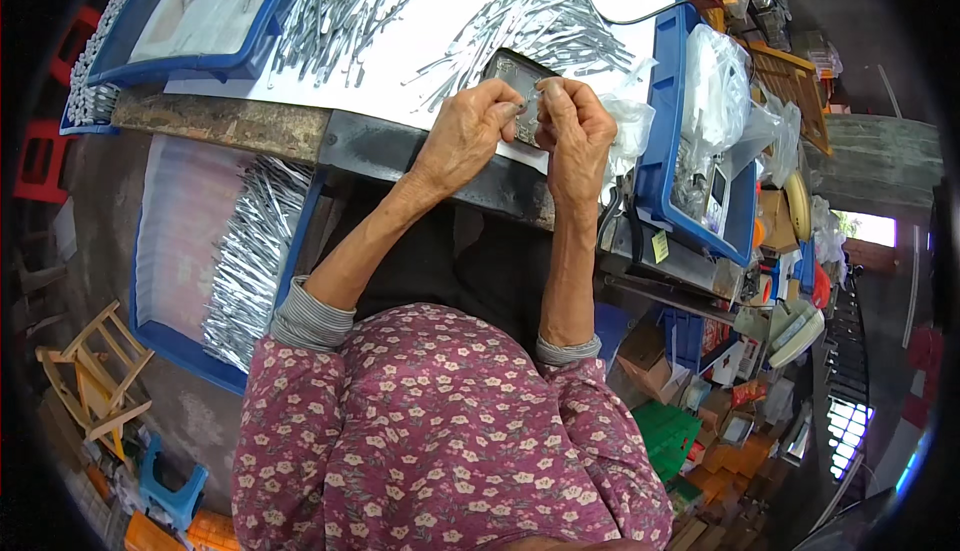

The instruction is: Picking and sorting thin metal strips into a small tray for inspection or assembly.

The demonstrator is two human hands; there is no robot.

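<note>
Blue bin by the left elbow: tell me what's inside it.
The blue bin holds a heap of thin silvery metal pieces along its right side; the rest shows pale lining. Its top end is hidden under the workbench.

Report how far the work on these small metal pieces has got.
Possibly done: a heap of metal pieces in the blue tray below the bench. In hand: left hand and right hand pinch one piece. Left: loose metal pieces scattered on the white sheet.
</note>
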